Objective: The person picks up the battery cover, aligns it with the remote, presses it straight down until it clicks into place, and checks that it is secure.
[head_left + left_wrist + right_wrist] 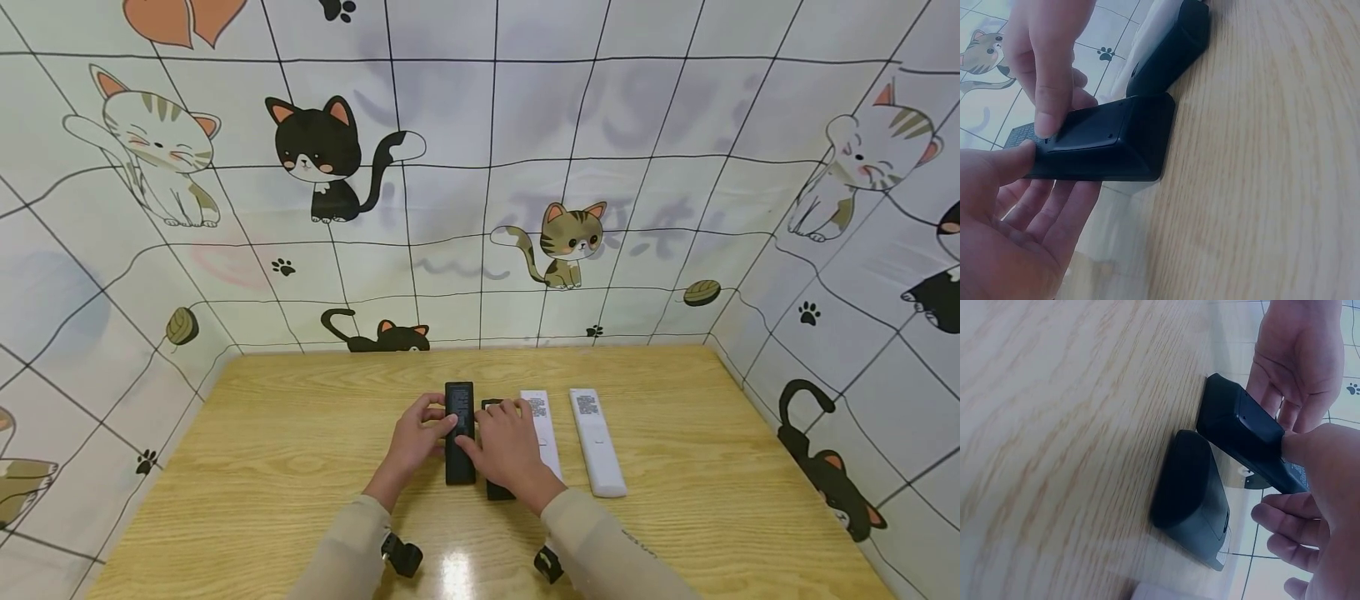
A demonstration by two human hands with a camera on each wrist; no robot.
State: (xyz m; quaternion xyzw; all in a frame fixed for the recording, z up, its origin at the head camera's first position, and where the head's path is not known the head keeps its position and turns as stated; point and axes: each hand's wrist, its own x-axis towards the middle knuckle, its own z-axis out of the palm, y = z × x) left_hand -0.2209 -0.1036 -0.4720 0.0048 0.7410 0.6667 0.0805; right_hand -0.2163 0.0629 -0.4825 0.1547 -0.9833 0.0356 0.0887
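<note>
A black remote control lies back side up, its end near the table in the left wrist view. My left hand holds it from the left, thumb on its back edge and fingers along the side and beneath. My right hand is over its right side. The right thumb presses at the top of the battery cover, which sits in place. The other right fingers are bent loosely beside the remote. A second black remote lies under the right hand, partly hidden.
Right of the black remotes lies a white remote, partly covered by my right hand. Another white remote lies farther right, label side up. They rest on a wooden table enclosed by cat-patterned walls.
</note>
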